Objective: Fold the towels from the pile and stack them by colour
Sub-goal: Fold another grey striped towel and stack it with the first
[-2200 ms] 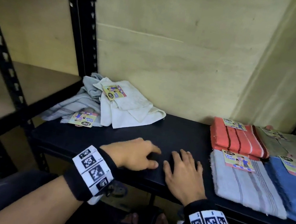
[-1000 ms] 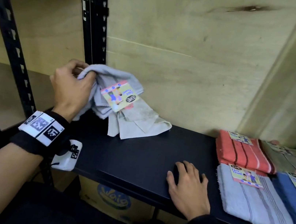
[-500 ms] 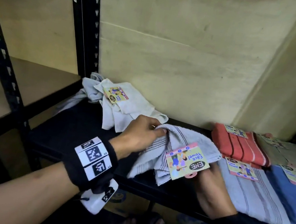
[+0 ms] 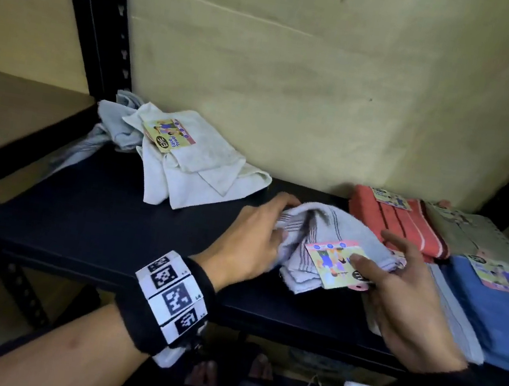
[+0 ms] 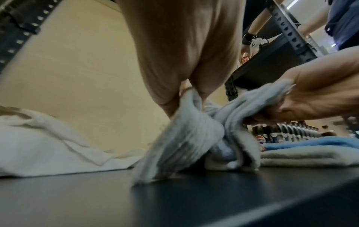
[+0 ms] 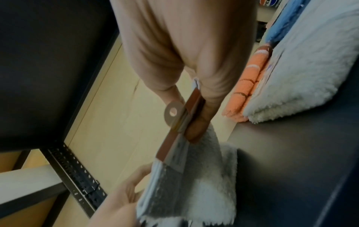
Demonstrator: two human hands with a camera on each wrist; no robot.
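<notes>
On the black metal shelf (image 4: 103, 223), a crumpled grey striped terry towel (image 4: 335, 238) sits at about 4 o'clock from the shelf's middle, gripped from both sides. The left hand (image 4: 249, 241) has its fingers curled into the towel's left edge, bunching the cloth. The right hand (image 4: 402, 301) pinches the towel's colourful cardboard label (image 4: 333, 264) between thumb and fingers, the other fingers spread loosely above the cloth. The towel's lower folds touch the shelf.

At 10 o'clock, against the pale plywood back wall (image 4: 329, 81), lies the unfolded pile: a rumpled white towel with a label (image 4: 194, 164) over a pale blue-grey towel (image 4: 115, 122). At 3 o'clock are folded towels: an orange striped one (image 4: 397, 221), a beige one (image 4: 478, 233), a blue one (image 4: 499, 312) and a grey striped one (image 4: 455, 318) partly under the right hand.
</notes>
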